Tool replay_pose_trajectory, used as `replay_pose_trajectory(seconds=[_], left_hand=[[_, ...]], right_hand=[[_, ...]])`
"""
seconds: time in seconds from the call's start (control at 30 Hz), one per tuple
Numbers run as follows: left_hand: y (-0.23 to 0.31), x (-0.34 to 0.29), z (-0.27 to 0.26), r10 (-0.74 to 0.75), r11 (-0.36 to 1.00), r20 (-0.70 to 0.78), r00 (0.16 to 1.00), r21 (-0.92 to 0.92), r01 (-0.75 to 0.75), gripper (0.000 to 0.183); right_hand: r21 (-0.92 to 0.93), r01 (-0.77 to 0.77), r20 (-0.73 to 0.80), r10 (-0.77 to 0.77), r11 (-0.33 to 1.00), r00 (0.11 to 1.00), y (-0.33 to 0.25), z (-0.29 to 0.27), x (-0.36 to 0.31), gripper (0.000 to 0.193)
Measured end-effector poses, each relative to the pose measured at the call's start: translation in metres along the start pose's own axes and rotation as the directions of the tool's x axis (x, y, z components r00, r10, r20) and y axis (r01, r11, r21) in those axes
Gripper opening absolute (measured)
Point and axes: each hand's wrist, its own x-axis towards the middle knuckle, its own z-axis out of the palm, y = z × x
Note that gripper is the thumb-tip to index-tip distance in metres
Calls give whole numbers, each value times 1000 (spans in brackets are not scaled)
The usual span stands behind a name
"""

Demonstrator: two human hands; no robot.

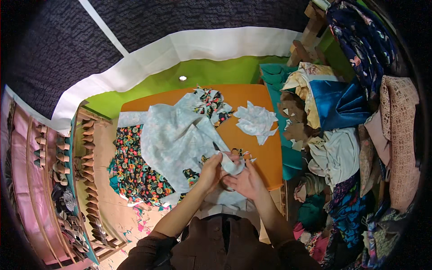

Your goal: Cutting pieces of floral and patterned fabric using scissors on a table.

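Both my hands are closed at the near edge of an orange-brown table [248, 96], with a small pale fabric piece [233, 165] stretched between them. My left hand [210, 172] pinches its left side. The right side is gripped in my right hand [246, 181]. A dark pointed tip [216, 146], looking like a scissor blade, sticks out above my left fingers. Below, between the hands, a ring-like handle shows partly; which hand bears it I cannot tell. Left of my hands, a large pale blue cloth [168, 135] lies crumpled over black floral fabric [132, 168] that hangs off the table.
Pale cut scraps [256, 121] are heaped on the table's right part. Piled cloths, including a shiny blue one [337, 103], crowd the right side. A rack of shoe-shaped forms [88, 171] stands at left. Colourful scraps [143, 220] litter the floor.
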Motion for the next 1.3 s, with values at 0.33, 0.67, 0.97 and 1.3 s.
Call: replay_pose_trajectory(seconds=[0.33,0.67,0.97,1.3], left_hand=[[-13,52,17,-24,997,-63,998,65,29,29],[-13,137,27,150,839,-356,923,539,71,39],[0,37,-21,420,588,-275,865,808,-29,33],[-7,-19,-72,663,138,-182,726,983,120,29]], right_hand=[[-17,344,14,-344,939,939,-113,-23,1,14],[-521,475,-205,-644,709,737,-194,-25,46,29],[-953,301,172,-743,42,647,-111,-36,45,32],[-765,167,524,-451,-622,723,-11,-14,81,28]])
